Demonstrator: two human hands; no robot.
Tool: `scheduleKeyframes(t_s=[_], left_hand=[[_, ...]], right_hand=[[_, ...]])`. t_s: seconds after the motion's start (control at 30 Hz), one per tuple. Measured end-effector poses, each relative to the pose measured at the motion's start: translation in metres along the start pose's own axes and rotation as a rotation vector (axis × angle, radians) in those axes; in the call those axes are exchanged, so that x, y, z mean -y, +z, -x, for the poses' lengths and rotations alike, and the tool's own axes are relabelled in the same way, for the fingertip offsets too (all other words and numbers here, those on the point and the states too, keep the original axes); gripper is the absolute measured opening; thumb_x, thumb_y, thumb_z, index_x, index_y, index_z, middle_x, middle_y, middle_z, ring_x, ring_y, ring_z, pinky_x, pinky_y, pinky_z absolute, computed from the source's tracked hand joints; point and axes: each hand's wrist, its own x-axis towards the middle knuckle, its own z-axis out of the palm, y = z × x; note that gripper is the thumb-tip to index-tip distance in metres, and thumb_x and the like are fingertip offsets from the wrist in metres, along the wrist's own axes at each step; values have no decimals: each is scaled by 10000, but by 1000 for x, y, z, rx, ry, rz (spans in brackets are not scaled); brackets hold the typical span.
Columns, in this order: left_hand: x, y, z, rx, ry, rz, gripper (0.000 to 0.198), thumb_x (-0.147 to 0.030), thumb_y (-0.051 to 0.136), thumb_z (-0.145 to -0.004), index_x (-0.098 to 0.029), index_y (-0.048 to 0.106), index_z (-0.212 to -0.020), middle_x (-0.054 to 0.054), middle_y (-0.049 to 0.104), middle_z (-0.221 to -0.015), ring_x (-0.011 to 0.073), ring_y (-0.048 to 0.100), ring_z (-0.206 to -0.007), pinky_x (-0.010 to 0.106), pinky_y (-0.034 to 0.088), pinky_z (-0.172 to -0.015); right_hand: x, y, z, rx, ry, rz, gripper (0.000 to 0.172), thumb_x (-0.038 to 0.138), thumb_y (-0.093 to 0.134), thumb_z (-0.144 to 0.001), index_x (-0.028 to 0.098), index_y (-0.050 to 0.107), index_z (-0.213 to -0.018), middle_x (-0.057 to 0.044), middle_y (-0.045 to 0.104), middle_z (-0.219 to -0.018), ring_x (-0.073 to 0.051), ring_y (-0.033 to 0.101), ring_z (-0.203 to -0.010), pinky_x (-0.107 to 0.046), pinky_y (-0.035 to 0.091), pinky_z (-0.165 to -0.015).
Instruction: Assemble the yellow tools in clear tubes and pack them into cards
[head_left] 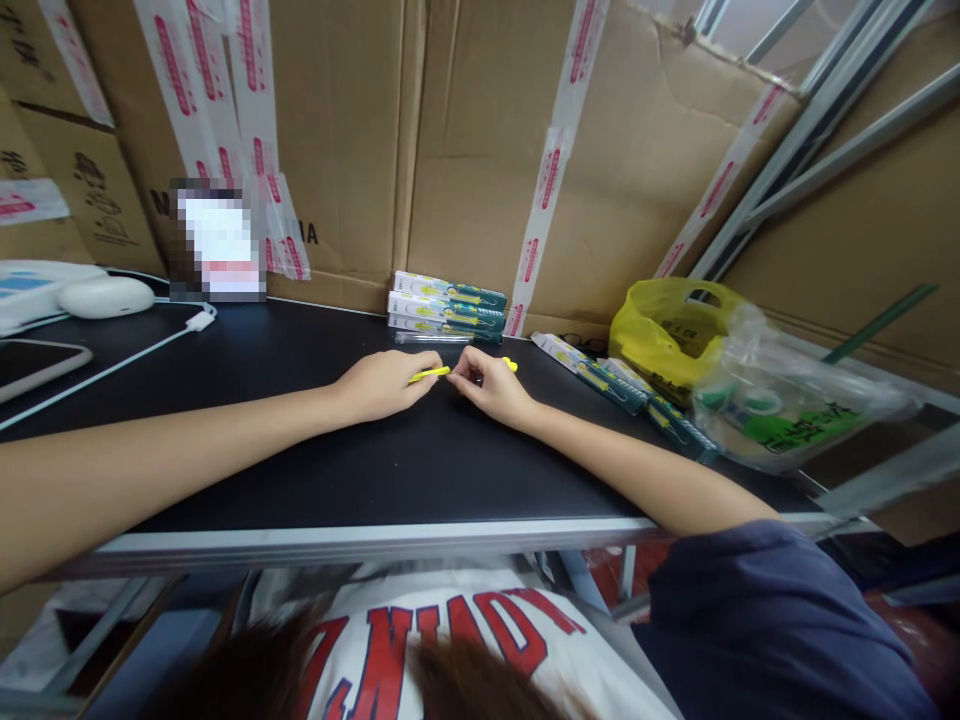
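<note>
Both my hands rest on the black table top [315, 470], fingers closed around one thin yellow stick-like item [431, 374]. My left hand [386, 385] pinches its left part. My right hand [487, 385] grips its right part, and a yellow tip [511, 364] pokes out beyond the knuckles. Just behind the hands lies a clear plastic sleeve [433, 338], in front of a stack of green and white boxed packs [446, 300].
More green and white packs [600, 375] lie to the right, beside a yellow plastic bag [671, 335] and a clear bag [787, 405]. A white device [105, 296], a cable [112, 365] and a tablet [34, 362] sit at the left. Taped cardboard boxes [465, 140] wall the back.
</note>
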Motion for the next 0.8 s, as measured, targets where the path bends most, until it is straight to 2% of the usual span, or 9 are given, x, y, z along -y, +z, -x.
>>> scheduleKeyframes(t_s=[0.17,0.4,0.8], left_hand=[[-2,-2,0,16,12,-85,305,-385,386,-914,-242,607,-1068,54,712,-872,230,650,-719,269,329,-555],[0,-4,-2,48,22,6,381,-425,306,-949,-221,617,-1028,52,710,-906,226,657,-799,279,396,-642],[-2,-6,-3,69,3,-9,362,-396,329,-935,-214,628,-1030,58,713,-937,232,653,-813,286,393,-654]], right_hand=[[1,0,0,5,-13,46,174,302,571,-853,186,489,-753,36,506,-646,-98,456,-571,-228,356,-558],[0,-1,0,-13,-25,50,192,327,575,-860,181,507,-756,36,512,-640,-93,448,-564,-222,353,-551],[1,-2,0,-23,-26,162,207,317,559,-869,186,484,-727,38,502,-633,-93,445,-562,-220,327,-554]])
